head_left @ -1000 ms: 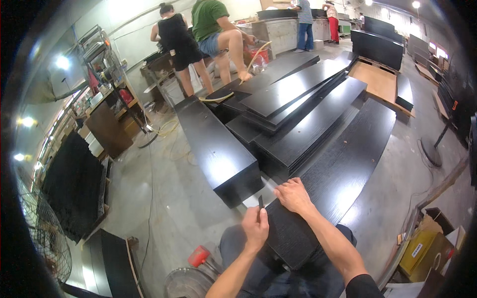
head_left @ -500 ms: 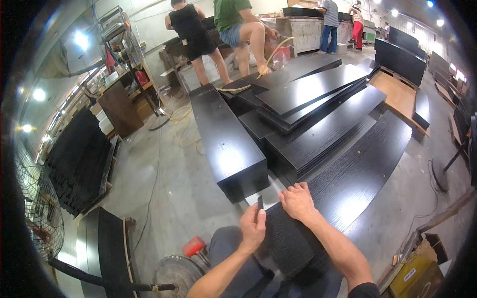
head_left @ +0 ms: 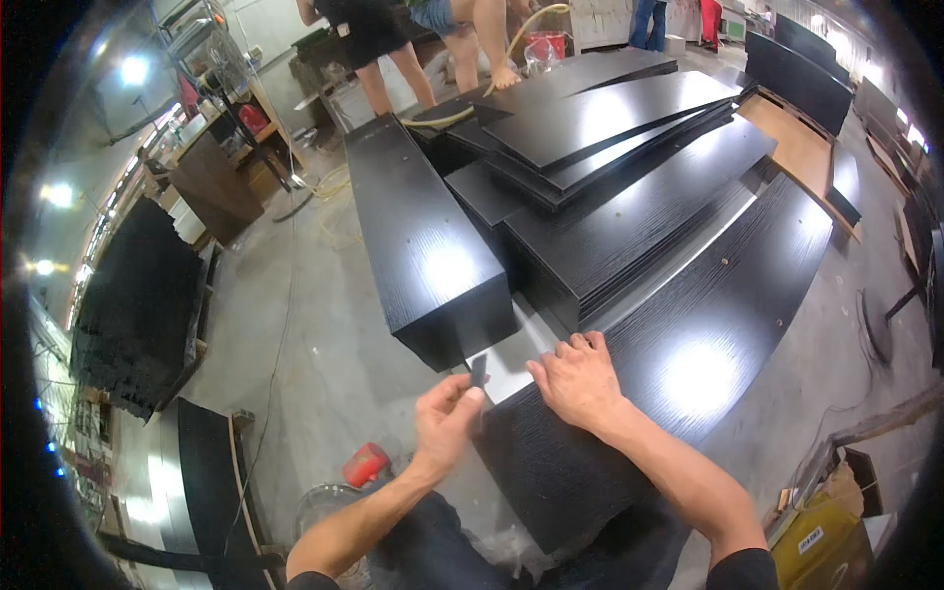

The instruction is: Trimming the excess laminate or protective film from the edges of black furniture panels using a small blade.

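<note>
My left hand (head_left: 447, 418) pinches a small flat dark strip (head_left: 479, 371) between thumb and fingers, its upper end sticking up. A long black wood-grain panel (head_left: 718, 295) lies across in front of me, its near end close to my legs. At its left edge my right hand (head_left: 578, 379) rests with the fingers curled over; the fingertips are partly hidden. Between the two hands and just beyond them shows a white surface (head_left: 509, 366). Past it stands a long black box-like stack (head_left: 428, 256), its end face toward me.
More black panels (head_left: 629, 221) lie piled beyond. A brown board (head_left: 787, 143) sits at far right. Black stacks stand on the left (head_left: 138, 305). A red tool part (head_left: 367, 462) is beside my left forearm, a yellow bag (head_left: 816, 541) at lower right. Other people (head_left: 379, 39) stand at the back.
The view has tipped down and shifted. My left hand, with the strip, has moved left, away from the panel's edge. My right hand stays at that edge.
</note>
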Motion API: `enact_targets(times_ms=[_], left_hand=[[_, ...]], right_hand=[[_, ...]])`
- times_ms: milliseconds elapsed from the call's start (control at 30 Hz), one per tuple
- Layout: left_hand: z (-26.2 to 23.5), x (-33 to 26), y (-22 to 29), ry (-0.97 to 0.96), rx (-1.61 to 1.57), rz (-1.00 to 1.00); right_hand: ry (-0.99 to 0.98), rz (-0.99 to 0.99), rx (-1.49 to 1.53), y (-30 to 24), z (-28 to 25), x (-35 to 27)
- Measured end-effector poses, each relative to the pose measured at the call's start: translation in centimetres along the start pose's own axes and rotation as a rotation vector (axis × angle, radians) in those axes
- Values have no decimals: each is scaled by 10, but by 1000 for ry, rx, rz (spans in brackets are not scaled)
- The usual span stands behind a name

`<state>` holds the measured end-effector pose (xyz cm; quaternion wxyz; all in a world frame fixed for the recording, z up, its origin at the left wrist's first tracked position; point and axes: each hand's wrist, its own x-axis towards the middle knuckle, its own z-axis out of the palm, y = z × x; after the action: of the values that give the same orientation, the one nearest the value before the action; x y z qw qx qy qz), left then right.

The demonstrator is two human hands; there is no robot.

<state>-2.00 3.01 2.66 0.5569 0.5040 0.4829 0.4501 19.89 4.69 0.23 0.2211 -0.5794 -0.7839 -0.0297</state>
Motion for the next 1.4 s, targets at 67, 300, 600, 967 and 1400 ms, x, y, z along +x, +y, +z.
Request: enact_targets(times_ms=[67,300,600,967,1400], left_hand=[[-14,9,7,51,-37,-22],[-77,42,-40,-51,31,-106],[-116,4,-200,8,-29,-288],[-122,3,-265,-49,-84,-203],[-112,18,-290,-161,22,16]], right_hand=[[-20,3,-1,-1,3,3],[-145,46,-26,-3,12,18],[-329,63,-48,-14,18,40],[-357,248,-99,-33,32,33],[-364,157,-183,-35,42,35]])
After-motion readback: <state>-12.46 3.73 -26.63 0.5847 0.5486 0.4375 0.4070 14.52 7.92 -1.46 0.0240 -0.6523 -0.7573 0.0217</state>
